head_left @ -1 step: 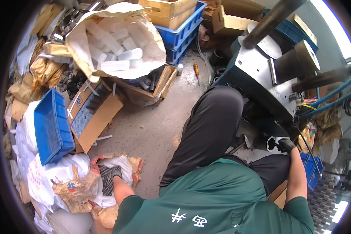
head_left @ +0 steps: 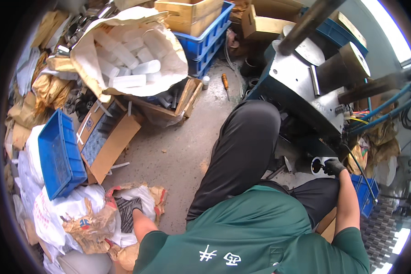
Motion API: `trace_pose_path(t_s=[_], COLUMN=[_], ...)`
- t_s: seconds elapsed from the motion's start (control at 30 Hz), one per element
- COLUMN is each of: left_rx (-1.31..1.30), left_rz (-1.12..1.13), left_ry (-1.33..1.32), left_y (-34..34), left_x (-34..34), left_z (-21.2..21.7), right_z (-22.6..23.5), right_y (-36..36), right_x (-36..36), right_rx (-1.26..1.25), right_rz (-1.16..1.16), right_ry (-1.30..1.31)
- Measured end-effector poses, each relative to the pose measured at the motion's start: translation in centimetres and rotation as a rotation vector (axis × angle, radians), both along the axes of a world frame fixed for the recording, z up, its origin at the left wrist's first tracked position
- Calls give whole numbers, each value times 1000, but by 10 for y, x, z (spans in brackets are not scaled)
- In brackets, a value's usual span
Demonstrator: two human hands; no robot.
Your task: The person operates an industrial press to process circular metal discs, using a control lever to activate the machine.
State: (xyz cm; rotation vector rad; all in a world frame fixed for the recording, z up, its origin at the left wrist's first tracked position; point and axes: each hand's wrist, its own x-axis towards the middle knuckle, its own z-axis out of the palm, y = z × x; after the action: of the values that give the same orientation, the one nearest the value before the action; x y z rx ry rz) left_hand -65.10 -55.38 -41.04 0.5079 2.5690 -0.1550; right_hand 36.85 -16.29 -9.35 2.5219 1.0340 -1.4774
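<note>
My left hand (head_left: 135, 203), in a grey glove, reaches into an open paper bag (head_left: 159, 199) with a white liner. It rests at a pile of thin dark metal rods (head_left: 125, 213); its fingers blend with them, so their grip is unclear. Over on the right, my right hand (head_left: 335, 168), in a black glove, has its fingers curled at the edge of a round part with a bright ring-shaped face (head_left: 316, 165) and a dark middle. That part sits low beside the machine, next to my bent leg.
A blue machine with a metal top plate (head_left: 301, 68) and thick bars stands at the right. An orange-handled screwdriver (head_left: 224, 82) lies on the floor. At the left are a blue bin (head_left: 61, 155), an opened carton (head_left: 112, 148) and a large sack (head_left: 84, 57) of translucent plastic cylinders.
The view has tilted slightly, so the background sits a little farther left. Both hands stay at the same places.
</note>
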Motion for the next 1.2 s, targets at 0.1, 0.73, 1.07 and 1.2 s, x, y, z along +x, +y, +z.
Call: trace_pose_path(t_s=[0.1,0.73,1.07,1.2], left_rx=[38,696,1437,1779], left_rz=[-20,857,300,-571], left_ry=[-11,-509,-1751,-1399], left_y=[20,128,318,377], left_x=[0,22,323,459], left_z=[15,115,412,483], right_z=[5,103,73,69], right_y=[-5,69,137,140], right_x=[-6,-104,-98,-80], right_rx=[-26,1301,1402,1407], right_rz=[53,535,182,173], right_ry=[-91,-358,-725,-578])
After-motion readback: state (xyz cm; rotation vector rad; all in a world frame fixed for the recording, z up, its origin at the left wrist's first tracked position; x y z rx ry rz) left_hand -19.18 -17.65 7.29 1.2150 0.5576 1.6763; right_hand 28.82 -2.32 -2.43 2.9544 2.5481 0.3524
